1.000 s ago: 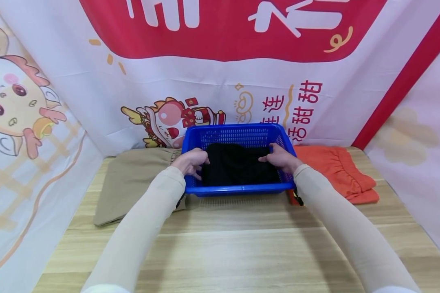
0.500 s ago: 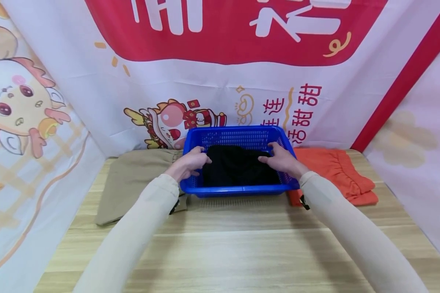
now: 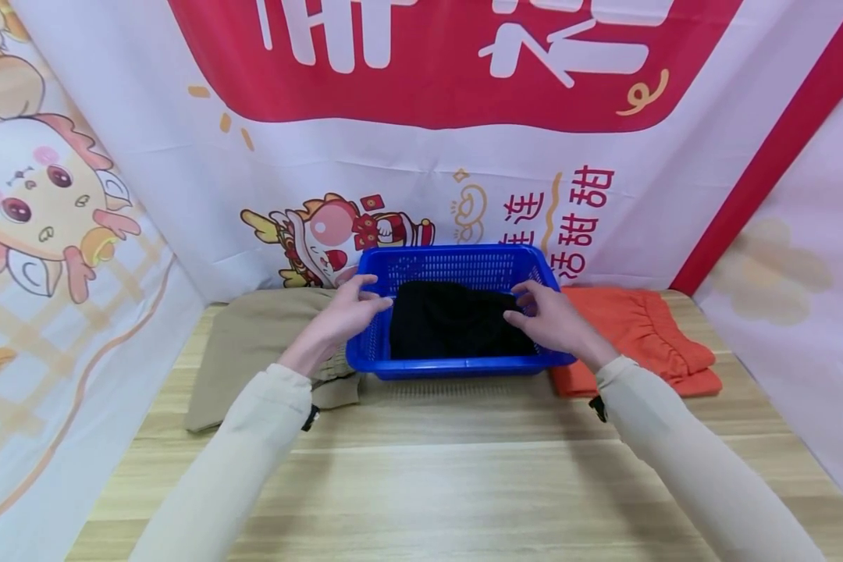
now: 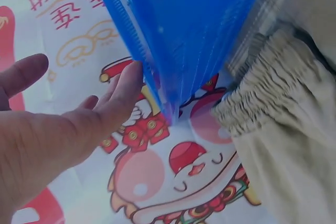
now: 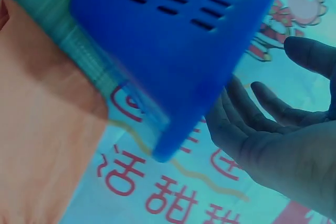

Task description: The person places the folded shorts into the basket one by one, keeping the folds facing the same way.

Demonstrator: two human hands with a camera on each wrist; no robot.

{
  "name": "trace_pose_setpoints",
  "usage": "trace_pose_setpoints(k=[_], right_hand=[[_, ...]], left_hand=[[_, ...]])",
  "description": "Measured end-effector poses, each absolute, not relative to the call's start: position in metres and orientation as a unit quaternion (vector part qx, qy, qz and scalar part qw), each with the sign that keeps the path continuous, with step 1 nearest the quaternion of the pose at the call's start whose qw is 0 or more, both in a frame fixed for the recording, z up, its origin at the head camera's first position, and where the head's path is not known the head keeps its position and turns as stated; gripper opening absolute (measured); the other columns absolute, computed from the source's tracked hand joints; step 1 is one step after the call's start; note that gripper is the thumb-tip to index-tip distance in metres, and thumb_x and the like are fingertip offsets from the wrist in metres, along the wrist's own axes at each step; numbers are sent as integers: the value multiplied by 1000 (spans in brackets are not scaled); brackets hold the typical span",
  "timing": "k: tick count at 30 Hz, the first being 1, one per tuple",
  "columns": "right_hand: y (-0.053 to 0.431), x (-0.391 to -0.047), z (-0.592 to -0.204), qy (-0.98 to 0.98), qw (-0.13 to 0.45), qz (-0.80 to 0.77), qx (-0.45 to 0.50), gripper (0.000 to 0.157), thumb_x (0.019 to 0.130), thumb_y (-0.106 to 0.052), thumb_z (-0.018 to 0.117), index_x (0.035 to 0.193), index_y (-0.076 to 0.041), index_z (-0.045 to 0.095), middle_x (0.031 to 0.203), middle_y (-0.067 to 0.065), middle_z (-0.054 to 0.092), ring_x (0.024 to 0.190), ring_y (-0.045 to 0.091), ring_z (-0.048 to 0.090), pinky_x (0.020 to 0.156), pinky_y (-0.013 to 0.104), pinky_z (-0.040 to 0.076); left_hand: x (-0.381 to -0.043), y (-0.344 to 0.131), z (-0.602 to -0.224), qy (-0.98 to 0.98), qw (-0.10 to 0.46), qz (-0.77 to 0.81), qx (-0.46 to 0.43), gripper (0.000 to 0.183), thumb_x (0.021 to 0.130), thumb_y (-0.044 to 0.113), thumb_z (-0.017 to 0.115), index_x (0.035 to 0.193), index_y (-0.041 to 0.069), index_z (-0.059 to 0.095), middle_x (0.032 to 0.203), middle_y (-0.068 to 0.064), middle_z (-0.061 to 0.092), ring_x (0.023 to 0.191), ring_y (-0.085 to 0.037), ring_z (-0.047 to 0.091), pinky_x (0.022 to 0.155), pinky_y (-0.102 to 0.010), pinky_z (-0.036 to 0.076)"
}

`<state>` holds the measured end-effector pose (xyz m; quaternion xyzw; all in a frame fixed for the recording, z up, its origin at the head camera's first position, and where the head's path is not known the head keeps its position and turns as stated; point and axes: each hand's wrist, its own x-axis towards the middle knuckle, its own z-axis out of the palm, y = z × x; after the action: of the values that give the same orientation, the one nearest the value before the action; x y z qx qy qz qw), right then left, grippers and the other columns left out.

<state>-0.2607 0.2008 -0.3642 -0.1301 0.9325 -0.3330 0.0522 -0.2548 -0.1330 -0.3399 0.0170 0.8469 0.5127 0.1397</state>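
A blue plastic basket (image 3: 464, 364) with slotted walls stands on the table against the back cloth. Inside it lies a folded black cloth or garment (image 3: 457, 320). At the basket's left rim, my left hand (image 3: 344, 316) has its fingers spread, thumb apart, holding nothing. My right hand (image 3: 551, 316) hovers over the right rim with fingers loosely bent and no cloth between them. In the left wrist view the fingers are beside the basket's outer wall (image 4: 184, 30). The right wrist view has the fingers near the basket's edge (image 5: 173, 124); whether they touch it I cannot tell.
Folded khaki trousers or shorts with a gathered waistband (image 3: 253, 343) lie left of the basket. An orange garment (image 3: 639, 336) with an elastic waist lies to the right. Printed cloth walls (image 3: 421, 187) enclose the wooden table (image 3: 449, 484) at the back and sides.
Both hands have lifted and drawn back outward from the black cloth, the left one leftward, the right one rightward. The cloth stays in the basket. The head view has shifted slightly.
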Motion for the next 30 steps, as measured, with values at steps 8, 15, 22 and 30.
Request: trace_pose_setpoints(k=[8, 15, 22, 30], right_hand=[[190, -225, -357, 927, -19, -330, -178, 35, 98, -24, 69, 126, -6, 63, 108, 12, 71, 96, 27, 66, 85, 47, 55], [172, -194, -361, 907, -29, -364, -211, 28, 96, -18, 72, 121, -9, 65, 99, 2, 70, 90, 17, 67, 77, 36, 58], [151, -168, -376, 883, -5, -398, -249, 23, 94, -15, 75, 115, -10, 68, 92, -5, 69, 84, 10, 66, 74, 29, 57], [132, -158, -406, 869, 42, -418, -264, 23, 94, -13, 74, 115, -6, 67, 91, -4, 68, 83, 11, 65, 75, 35, 58]], left_hand=[[-224, -150, -342, 877, 66, 473, 55, 59, 107, 23, 53, 156, 2, 29, 148, -27, 43, 136, -42, 44, 112, -56, 38], [-205, -168, -349, 886, 8, 460, 65, 56, 105, 20, 54, 152, -3, 34, 140, -30, 50, 129, -44, 49, 108, -57, 41], [-194, -197, -357, 891, -14, 451, 48, 60, 105, 19, 55, 153, -6, 30, 138, -33, 48, 128, -50, 48, 106, -61, 41], [-199, -240, -382, 918, -13, 396, -7, 72, 103, 22, 57, 154, -11, 19, 140, -40, 41, 128, -56, 42, 105, -66, 39]])
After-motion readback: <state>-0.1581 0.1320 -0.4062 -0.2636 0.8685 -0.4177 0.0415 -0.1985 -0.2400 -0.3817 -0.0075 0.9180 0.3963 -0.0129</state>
